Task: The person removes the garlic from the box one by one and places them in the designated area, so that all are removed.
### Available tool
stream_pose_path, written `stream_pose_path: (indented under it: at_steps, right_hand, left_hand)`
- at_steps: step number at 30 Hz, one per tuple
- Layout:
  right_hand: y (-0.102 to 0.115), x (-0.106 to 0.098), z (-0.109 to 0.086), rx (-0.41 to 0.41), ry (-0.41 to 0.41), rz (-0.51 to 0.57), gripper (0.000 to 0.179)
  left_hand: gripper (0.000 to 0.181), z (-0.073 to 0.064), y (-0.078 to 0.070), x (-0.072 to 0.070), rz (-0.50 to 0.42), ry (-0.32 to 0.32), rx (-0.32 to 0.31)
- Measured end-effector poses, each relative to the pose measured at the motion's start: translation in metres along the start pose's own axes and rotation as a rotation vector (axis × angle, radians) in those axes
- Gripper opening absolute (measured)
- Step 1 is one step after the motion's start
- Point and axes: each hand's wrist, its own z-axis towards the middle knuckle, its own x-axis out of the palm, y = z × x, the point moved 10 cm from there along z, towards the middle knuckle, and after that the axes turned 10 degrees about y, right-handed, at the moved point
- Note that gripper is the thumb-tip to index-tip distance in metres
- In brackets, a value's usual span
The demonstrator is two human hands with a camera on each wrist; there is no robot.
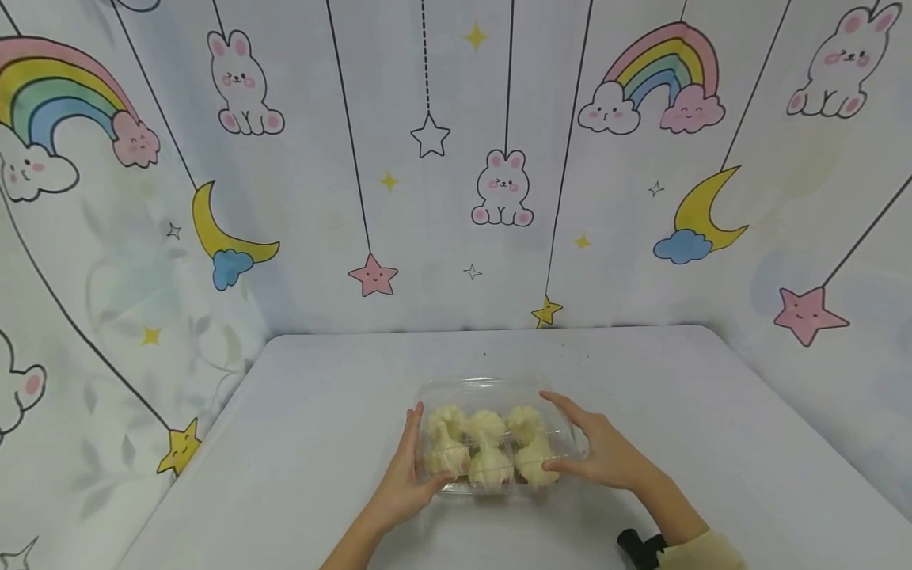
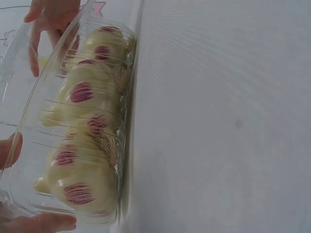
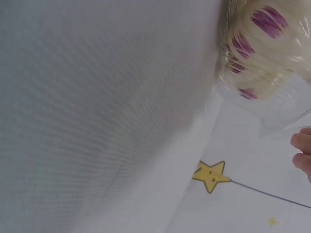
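A clear plastic box is close over the white table, with several pale garlic bulbs inside in two rows. Through its wall in the left wrist view, the garlic shows purple streaks. My left hand grips the box's left end, thumb along the near side and fingers up the left side. At the opposite end my right hand holds it, thumb at the near front and a finger over the far right corner. Part of the box with streaked garlic fills the upper right of the right wrist view.
The white table stretches around the box on all sides. Behind and beside it hangs a white cloth printed with rabbits, stars, moons and rainbows. A black object sits by the pale yellow right sleeve.
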Motion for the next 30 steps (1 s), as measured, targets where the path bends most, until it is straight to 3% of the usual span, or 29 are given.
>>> stream_pose_path:
  at_steps: [9, 17, 20, 25, 30]
  right_hand:
    - [-0.001, -0.003, 0.003, 0.001, -0.038, 0.01, 0.067]
    - [-0.001, -0.008, 0.008, -0.024, -0.07, 0.026, 0.064]
    - [-0.003, -0.012, 0.009, -0.017, -0.07, 0.035, 0.061]
    - [-0.005, -0.019, 0.011, 0.021, -0.045, 0.04, 0.062]
    - [-0.009, -0.022, 0.013, 0.059, -0.028, 0.041, 0.064]
  left_hand:
    - [0.096, -0.002, -0.001, 0.002, -0.041, 0.037, -0.008]
    - [0.094, -0.003, 0.001, 0.001, -0.036, 0.031, 0.002]
    - [0.092, -0.004, 0.003, 0.003, -0.007, 0.034, 0.022]
    - [0.096, -0.007, 0.004, -0.002, 0.074, -0.011, 0.027]
    - [0.102, -0.007, 0.005, -0.003, -0.073, 0.016, 0.042]
